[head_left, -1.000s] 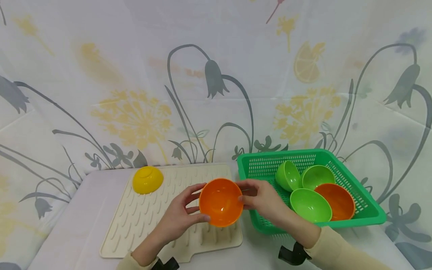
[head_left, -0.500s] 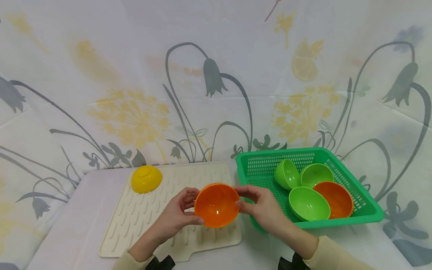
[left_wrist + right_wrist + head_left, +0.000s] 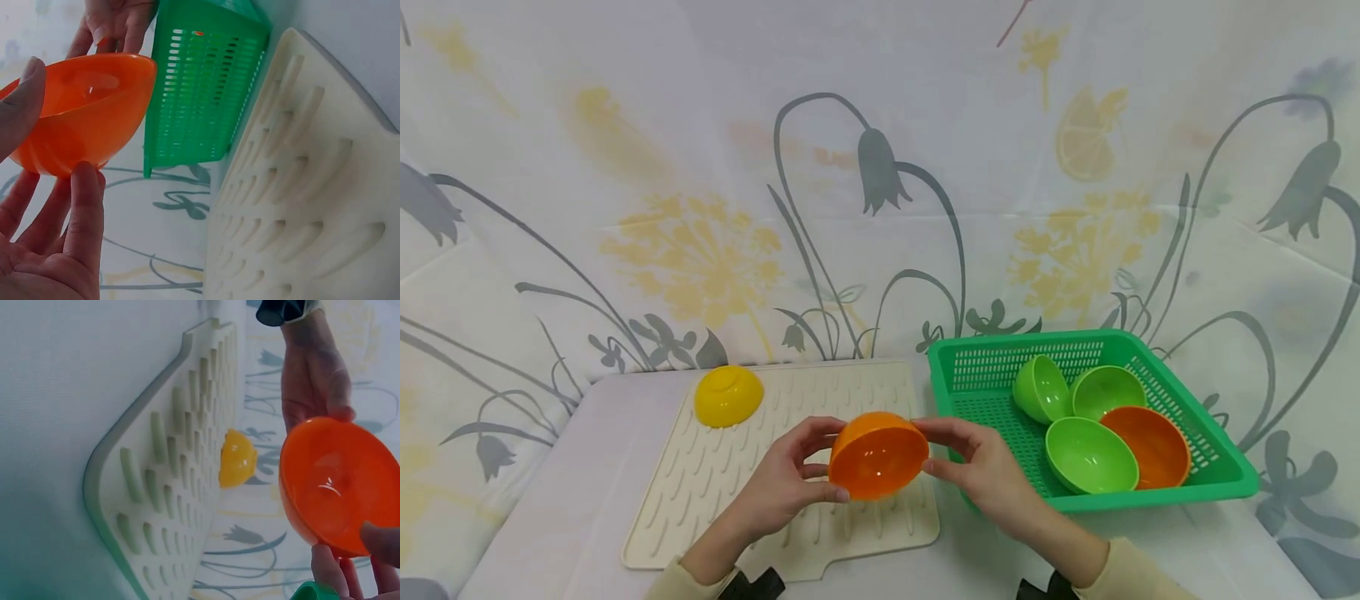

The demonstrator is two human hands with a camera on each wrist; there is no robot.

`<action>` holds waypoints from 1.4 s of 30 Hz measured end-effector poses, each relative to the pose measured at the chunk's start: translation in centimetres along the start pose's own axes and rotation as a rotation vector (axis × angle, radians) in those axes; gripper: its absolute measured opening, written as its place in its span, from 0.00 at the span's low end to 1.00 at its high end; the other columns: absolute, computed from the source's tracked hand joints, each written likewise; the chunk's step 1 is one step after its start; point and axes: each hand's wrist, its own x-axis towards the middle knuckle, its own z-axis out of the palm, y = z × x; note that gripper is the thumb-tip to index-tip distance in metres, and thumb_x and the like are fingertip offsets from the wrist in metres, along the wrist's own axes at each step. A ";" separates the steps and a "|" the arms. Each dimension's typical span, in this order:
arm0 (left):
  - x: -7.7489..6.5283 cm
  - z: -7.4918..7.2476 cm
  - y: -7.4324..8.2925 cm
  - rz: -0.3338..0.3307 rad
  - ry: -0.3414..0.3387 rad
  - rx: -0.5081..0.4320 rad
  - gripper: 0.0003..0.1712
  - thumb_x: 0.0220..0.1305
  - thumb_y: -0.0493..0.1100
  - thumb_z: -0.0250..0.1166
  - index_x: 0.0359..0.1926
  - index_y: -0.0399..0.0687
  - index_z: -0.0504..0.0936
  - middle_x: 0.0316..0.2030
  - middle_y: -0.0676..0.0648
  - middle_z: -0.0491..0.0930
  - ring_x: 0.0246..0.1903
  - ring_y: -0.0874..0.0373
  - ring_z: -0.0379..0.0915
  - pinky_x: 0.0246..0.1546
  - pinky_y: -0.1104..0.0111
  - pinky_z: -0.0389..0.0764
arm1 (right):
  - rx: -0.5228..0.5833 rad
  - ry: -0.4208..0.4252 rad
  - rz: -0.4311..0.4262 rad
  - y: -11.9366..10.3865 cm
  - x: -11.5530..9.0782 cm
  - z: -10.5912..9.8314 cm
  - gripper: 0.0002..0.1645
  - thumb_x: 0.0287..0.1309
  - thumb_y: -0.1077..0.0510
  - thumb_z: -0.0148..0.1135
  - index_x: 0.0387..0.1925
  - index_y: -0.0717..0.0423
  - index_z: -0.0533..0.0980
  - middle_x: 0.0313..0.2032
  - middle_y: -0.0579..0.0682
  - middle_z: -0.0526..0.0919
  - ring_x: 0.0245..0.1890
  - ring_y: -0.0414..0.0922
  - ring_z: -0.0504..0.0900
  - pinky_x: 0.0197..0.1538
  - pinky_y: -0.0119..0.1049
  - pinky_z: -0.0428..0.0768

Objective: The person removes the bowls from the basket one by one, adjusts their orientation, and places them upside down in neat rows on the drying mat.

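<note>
Both hands hold one orange bowl (image 3: 878,458) above the front right part of a cream drying mat (image 3: 700,500). My left hand (image 3: 778,483) grips its left side, thumb at the near rim and fingers behind, as the left wrist view also shows. On the opposite side my right hand (image 3: 988,471) pinches the rim between thumb and fingers. The bowl is tilted, its hollow towards me and its base turned up and away. A yellow bowl (image 3: 728,397) lies upside down on the mat's far left corner.
A green basket (image 3: 985,354) stands to the right of the mat. Inside it are several bowls: a light green bowl (image 3: 1092,457) in front, an orange bowl (image 3: 1150,446) beside it, and others behind. A flowered cloth (image 3: 880,275) hangs at the back.
The orange bowl has tipped so its opening faces lower and more of its outside shows on top. Both hands have turned with it and shifted slightly; my left hand sits a little lower.
</note>
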 end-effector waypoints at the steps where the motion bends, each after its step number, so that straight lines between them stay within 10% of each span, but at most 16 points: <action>1: 0.0 0.0 0.0 0.013 0.003 0.014 0.37 0.52 0.35 0.77 0.63 0.46 0.72 0.59 0.42 0.75 0.60 0.46 0.71 0.51 0.60 0.82 | 0.018 -0.009 0.013 0.0 0.0 -0.1 0.27 0.57 0.65 0.70 0.59 0.61 0.77 0.57 0.55 0.81 0.61 0.52 0.75 0.55 0.35 0.80; 16: 0.0 0.2 0.7 0.274 0.058 0.302 0.38 0.46 0.36 0.80 0.60 0.53 0.77 0.61 0.49 0.75 0.60 0.53 0.71 0.48 0.61 0.83 | 0.042 -0.114 0.118 -0.6 0.5 -0.4 0.34 0.66 0.52 0.64 0.68 0.62 0.68 0.66 0.58 0.73 0.66 0.57 0.70 0.64 0.49 0.73; 42: 0.3 1.1 1.3 0.266 0.009 0.295 0.41 0.55 0.36 0.76 0.68 0.56 0.71 0.69 0.51 0.67 0.66 0.47 0.66 0.54 0.50 0.77 | 0.069 -0.099 0.141 -0.5 0.9 0.0 0.40 0.60 0.54 0.70 0.69 0.64 0.67 0.67 0.61 0.69 0.68 0.59 0.67 0.62 0.45 0.75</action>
